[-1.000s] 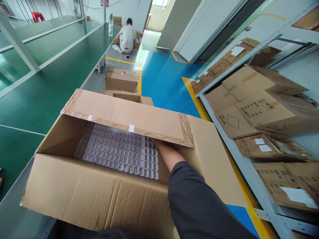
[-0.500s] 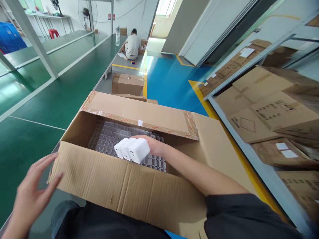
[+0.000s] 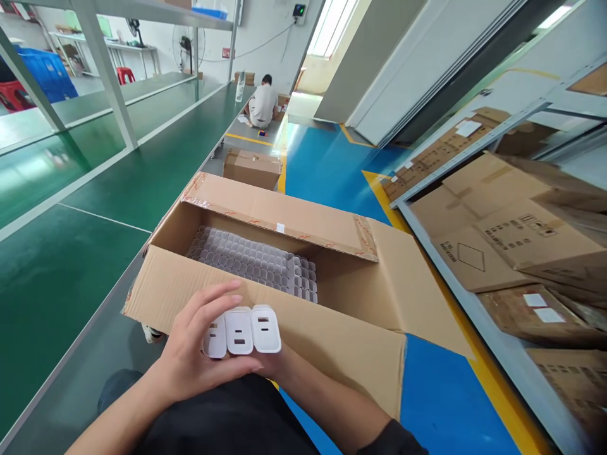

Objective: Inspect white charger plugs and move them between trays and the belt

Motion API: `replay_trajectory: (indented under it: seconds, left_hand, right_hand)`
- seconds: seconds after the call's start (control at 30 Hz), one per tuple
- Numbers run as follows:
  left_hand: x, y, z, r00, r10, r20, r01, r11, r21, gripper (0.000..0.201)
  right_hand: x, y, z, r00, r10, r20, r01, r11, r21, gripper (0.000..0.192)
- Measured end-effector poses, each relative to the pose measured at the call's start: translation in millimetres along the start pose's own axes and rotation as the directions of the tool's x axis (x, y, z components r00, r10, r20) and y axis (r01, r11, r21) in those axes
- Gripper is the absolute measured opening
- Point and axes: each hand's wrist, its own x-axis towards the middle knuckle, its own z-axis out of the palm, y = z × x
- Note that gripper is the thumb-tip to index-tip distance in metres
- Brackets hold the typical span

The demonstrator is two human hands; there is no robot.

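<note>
Counter (image 3: 95, 189), green-topped, runs from 7 o'clock toward 12 o'clock along the left of the view. Shelving (image 3: 502, 354) at 3 o'clock carries flattened and closed cartons (image 3: 512, 234). Blue floor (image 3: 327, 170) with yellow lines lies between the two. Open cardboard box (image 3: 303, 328) sits at centre, just beside the counter's edge, flaps folded outward, taped far flap (image 3: 284, 215) raised. Clear cell tray (image 3: 256, 262) lies inside the box toward its left end. A smaller closed carton (image 3: 252, 167) stands on the floor beyond at 12 o'clock. A person in a white shirt (image 3: 263, 104) crouches on the floor further off at 12 o'clock. Left hand (image 3: 199, 354) and right hand (image 3: 272, 363), at 6 o'clock in front of the box's near wall, together grasp three white chargers (image 3: 241, 330) held side by side in a row, port faces toward the camera; left fingers curl over the left end, the right hand is mostly hidden beneath.
</note>
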Motion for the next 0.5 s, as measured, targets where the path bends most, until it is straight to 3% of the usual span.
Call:
replay_trajectory:
  seconds: [0.07, 0.13, 0.33, 0.5]
  left_hand:
    - [-2.7, 2.9, -4.8, 1.0, -0.009, -0.002, 0.009, 0.999, 0.039, 0.063]
    - [-5.5, 3.8, -6.2, 1.0, -0.016, -0.025, 0.018, 0.998, 0.061, 0.059]
    - [-10.5, 1.1, -4.0, 0.997, -0.035, -0.068, 0.045, 0.988, 0.146, 0.056]
    - [-13.0, 1.3, -13.0, 0.994, -0.093, -0.058, 0.102, 0.982, 0.159, 0.057]
  right_hand:
    - [3.5, 3.3, 3.2, 1.0, 0.028, 0.014, -0.03, 0.987, 0.157, 0.054]
    - [6.7, 3.5, 7.6, 1.0, 0.024, 0.013, -0.026, 0.977, 0.211, 0.05]
    - [13.4, 1.4, 26.6, 0.999, -0.042, -0.004, 0.041, 0.972, 0.232, 0.04]
    - [14.1, 6.5, 29.9, 0.999, -0.027, -0.028, 0.032, 0.977, 0.209, 0.049]
